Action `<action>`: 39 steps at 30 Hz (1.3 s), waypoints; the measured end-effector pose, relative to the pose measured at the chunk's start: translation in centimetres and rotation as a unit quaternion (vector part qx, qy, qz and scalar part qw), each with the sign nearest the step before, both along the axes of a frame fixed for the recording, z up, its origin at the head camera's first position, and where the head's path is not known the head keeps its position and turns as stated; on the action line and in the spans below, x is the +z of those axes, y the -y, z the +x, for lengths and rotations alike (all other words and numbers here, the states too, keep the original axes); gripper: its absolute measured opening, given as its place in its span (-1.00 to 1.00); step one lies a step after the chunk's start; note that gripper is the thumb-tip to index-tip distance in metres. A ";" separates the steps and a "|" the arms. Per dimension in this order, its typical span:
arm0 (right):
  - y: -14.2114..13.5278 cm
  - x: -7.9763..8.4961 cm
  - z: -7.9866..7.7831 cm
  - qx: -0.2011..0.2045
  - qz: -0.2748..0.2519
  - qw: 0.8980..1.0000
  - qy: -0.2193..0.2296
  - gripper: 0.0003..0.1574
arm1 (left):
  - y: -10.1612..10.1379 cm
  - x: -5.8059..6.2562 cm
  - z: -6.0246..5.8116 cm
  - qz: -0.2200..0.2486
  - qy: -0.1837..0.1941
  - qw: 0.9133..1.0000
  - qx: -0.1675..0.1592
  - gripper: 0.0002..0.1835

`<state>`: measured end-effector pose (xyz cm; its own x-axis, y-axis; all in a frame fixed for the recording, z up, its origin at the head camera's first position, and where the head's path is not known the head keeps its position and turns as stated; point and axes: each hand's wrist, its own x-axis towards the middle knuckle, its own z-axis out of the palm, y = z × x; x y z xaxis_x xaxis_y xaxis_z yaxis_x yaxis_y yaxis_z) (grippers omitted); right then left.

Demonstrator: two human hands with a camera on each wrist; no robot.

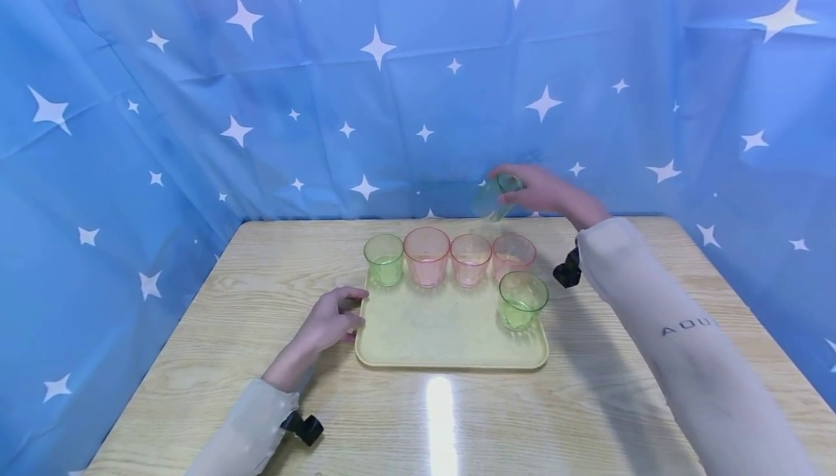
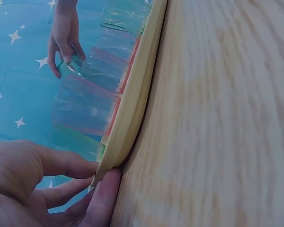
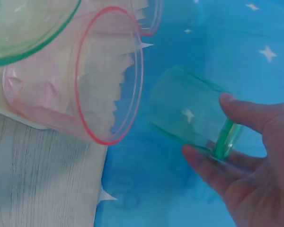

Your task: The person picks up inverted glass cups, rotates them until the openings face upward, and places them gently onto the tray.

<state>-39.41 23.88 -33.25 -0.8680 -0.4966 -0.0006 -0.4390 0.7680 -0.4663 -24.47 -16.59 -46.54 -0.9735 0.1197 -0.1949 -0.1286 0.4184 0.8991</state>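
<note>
A transparent green cup (image 1: 494, 202) hangs tilted in the air beyond the back of the tray, and my right hand (image 1: 537, 189) grips it by one end. In the right wrist view the fingers and thumb wrap that end of the cup (image 3: 189, 111). My left hand (image 1: 326, 322) pinches the left rim of a pale yellow tray (image 1: 424, 331), as the left wrist view shows. Along the tray's back stand a green cup (image 1: 385, 262), three pink cups (image 1: 427, 262) and, nearer the front right corner, another green cup (image 1: 522, 309).
The tray lies on a light wood table (image 1: 261, 273). A blue curtain (image 1: 405, 142) with white stars hangs behind the table and along its sides. A bright light reflection (image 1: 442, 418) falls on the wood in front of the tray.
</note>
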 end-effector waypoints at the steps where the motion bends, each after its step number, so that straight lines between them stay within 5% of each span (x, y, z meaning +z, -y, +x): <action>1: -0.2 0.1 0.3 0.001 -0.009 1.000 -0.009 -0.32 | 0.0 0.0 0.0 0.000 0.001 1.000 0.000 -0.43; 6: -1.1 0.2 1.5 0.000 -0.041 0.999 -0.030 -0.31 | 0.0 0.0 0.0 -0.003 0.003 1.000 0.003 -0.43; 21: -2.4 -1.0 4.8 -0.025 -0.188 0.982 0.011 -0.31 | 0.0 0.0 -0.1 0.002 0.010 1.000 0.002 -0.43; 39: -2.5 -3.3 9.1 -0.052 -0.269 0.962 -0.005 -0.32 | -0.1 0.1 0.1 0.002 0.013 1.000 0.002 -0.43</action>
<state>-30.29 26.41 -36.60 -0.9114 -0.3333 0.2415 -0.3802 0.4571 -0.8041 -24.37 -16.50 -46.46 -0.9684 0.1165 -0.2204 -0.1545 0.4134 0.8973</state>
